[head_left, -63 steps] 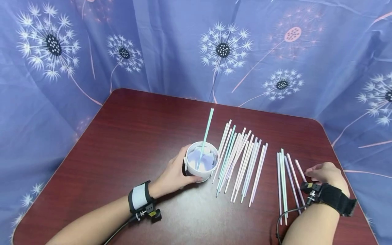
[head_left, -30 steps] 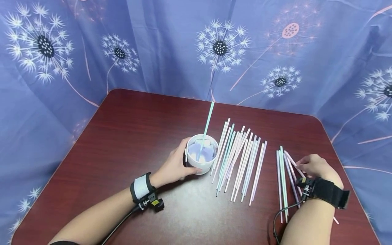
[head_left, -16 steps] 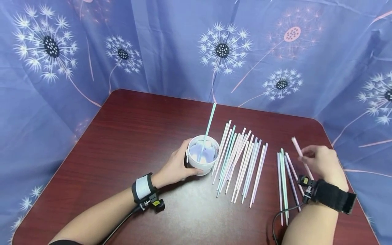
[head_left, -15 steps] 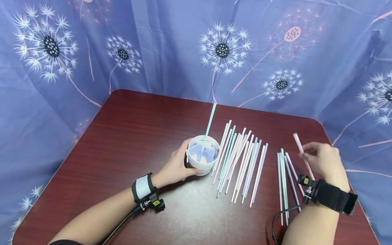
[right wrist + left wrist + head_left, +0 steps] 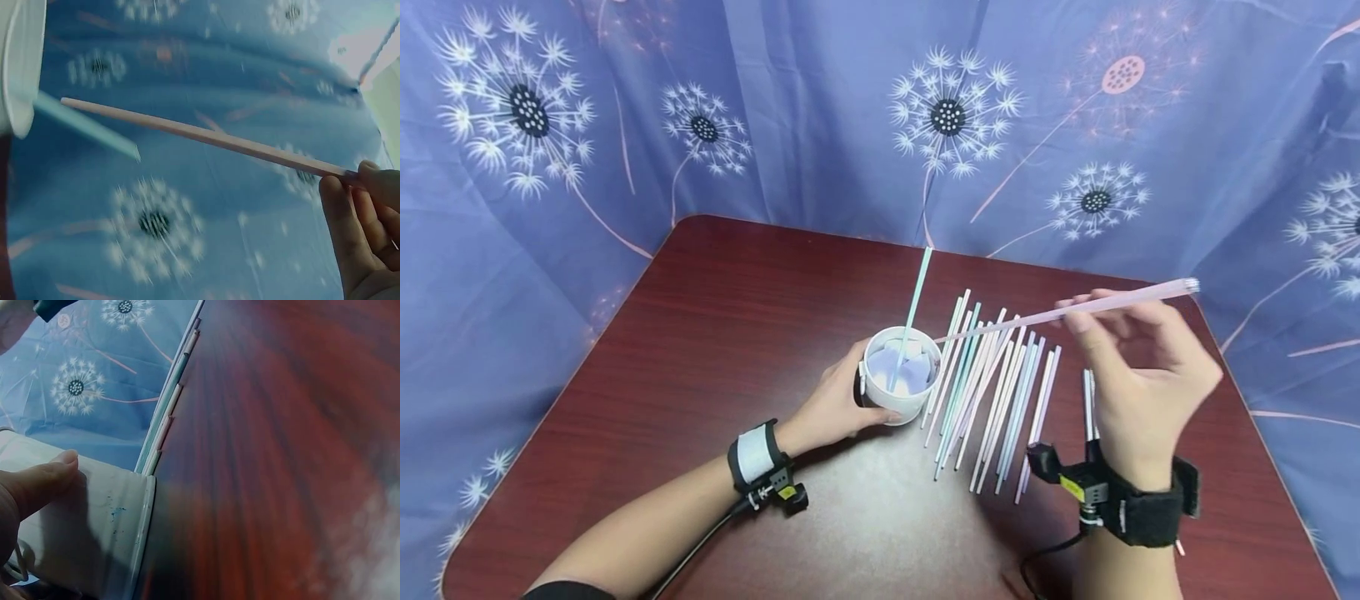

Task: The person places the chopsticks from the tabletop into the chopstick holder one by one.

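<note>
My left hand (image 5: 835,400) grips the side of a small white bucket (image 5: 898,408) standing on the table. In the left wrist view the thumb lies along the bucket's wall (image 5: 100,512). Pale folded pieces (image 5: 917,373) lie inside, and a mint-green straw (image 5: 917,292) leans up out of it. My right hand (image 5: 1138,358) pinches a pink straw (image 5: 1120,302) between thumb and fingers, raised above the table. Its far tip points left toward the bucket's rim. The right wrist view shows the pink straw (image 5: 212,137) and the green straw (image 5: 87,125) beyond its tip.
Several pastel straws (image 5: 992,392) lie in a loose row just right of the bucket. Farther right, more straws (image 5: 1089,400) lie partly hidden behind my right hand and wrist. A dandelion-print curtain (image 5: 835,125) hangs behind the dark red table (image 5: 715,333).
My right hand has picked a pink straw up from the right-hand group, lifted it and brought it left toward the bucket. The left hand stays on the bucket.
</note>
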A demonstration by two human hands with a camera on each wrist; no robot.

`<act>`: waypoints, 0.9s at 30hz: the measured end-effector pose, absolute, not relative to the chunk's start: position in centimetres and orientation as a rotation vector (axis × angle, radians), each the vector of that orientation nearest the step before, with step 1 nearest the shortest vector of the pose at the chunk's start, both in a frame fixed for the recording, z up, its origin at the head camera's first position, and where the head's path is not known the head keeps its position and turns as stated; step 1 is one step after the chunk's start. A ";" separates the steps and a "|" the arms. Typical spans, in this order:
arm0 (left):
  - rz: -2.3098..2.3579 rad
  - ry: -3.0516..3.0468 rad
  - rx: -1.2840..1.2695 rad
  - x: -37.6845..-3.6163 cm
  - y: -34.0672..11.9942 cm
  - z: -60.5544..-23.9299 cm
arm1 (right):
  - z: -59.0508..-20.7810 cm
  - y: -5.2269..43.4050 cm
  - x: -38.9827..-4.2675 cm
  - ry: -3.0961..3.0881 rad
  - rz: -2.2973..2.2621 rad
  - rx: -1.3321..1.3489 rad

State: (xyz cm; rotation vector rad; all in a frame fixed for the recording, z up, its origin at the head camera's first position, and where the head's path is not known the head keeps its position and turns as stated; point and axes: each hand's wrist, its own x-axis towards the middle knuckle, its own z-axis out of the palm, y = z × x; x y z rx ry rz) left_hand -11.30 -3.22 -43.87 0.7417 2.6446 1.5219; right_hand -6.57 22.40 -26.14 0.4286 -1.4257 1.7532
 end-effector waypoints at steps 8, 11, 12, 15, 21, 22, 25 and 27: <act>1.529 2.648 0.752 -11.4 -3.3 -44.0 | -27.8 19.6 -6.9 -1.836 1.559 0.532; 1.543 2.644 0.760 -11.4 -3.3 -44.1 | -29.4 19.5 -7.7 -2.043 1.404 0.537; 1.545 2.645 0.761 -11.4 -3.3 -44.1 | -29.9 19.5 -8.1 -2.107 1.351 0.550; 1.548 2.640 0.759 -11.4 -3.2 -44.1 | -31.5 19.7 -8.9 -2.270 1.142 0.598; 1.535 2.638 0.756 -11.4 -3.0 -44.1 | -32.4 20.3 -9.1 -2.349 0.911 0.648; 1.536 2.638 0.754 -11.4 -3.0 -44.1 | -32.3 20.4 -9.1 -2.349 0.911 0.647; 1.541 2.639 0.752 -11.5 -3.1 -44.1 | -31.9 20.7 -9.0 -2.350 0.924 0.630; 1.548 2.636 0.751 -11.5 -3.1 -44.1 | -31.7 21.0 -9.1 -2.350 0.924 0.607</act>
